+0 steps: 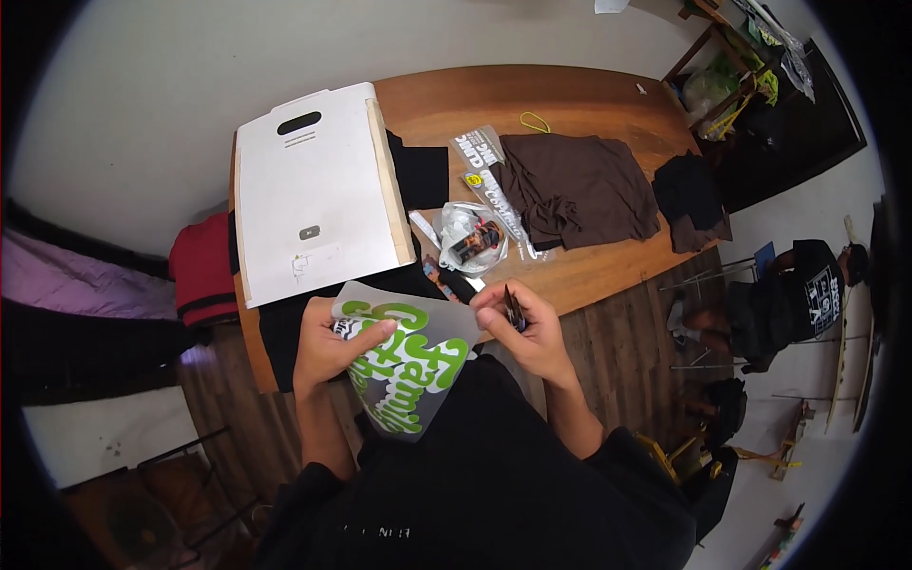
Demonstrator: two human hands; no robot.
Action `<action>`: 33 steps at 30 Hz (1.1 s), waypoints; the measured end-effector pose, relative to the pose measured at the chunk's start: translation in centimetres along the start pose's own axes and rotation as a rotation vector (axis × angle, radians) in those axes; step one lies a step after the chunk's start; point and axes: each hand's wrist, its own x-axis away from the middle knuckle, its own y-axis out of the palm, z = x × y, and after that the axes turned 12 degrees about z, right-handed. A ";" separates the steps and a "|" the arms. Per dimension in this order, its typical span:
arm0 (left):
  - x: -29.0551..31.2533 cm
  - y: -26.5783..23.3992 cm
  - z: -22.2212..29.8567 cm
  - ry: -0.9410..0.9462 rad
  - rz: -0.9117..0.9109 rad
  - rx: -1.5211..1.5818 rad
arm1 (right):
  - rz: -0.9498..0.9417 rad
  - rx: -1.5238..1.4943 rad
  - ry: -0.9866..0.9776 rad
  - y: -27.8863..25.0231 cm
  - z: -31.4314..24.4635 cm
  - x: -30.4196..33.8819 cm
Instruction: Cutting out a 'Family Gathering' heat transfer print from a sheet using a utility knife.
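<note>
In front of my chest, my left hand [344,344] grips a clear film sheet [429,416] printed with green and white lettering. Its thumb lies flat across the print, and the sheet hangs tilted over my black shirt. My right hand [528,334] is closed around a small dark pointed tool [514,311], whose exact kind is partly hidden by the fingers. The thumb and fingertips of that hand are at the upper right corner of the sheet; whether they pinch it is unclear.
On the wooden table [418,100] a white flat machine [323,190] stands over black cloth. Beside it lie a plastic bag [458,226], printed film strips [480,150] and folded brown cloth [589,185]. A dark folded pile [686,195] sits at the right end. Another person [807,290] is at the right.
</note>
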 end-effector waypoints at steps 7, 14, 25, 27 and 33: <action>0.4 -0.6 -0.4 0.011 0.100 0.052 | -0.070 -0.055 0.048 -0.7 -1.3 -0.1; 0.6 -0.6 -0.8 0.073 0.183 0.067 | 0.046 -0.200 0.100 1.0 0.6 0.8; -0.5 0.9 0.2 0.030 -0.016 0.010 | 0.119 -0.040 -0.093 -1.3 -1.9 -1.3; -1.1 1.1 0.9 0.037 -0.152 -0.074 | 0.097 -0.027 -0.087 -1.4 -2.0 -1.4; -1.6 1.7 1.5 -0.009 -0.326 -0.144 | -0.069 -0.089 -0.066 0.6 -2.3 -1.3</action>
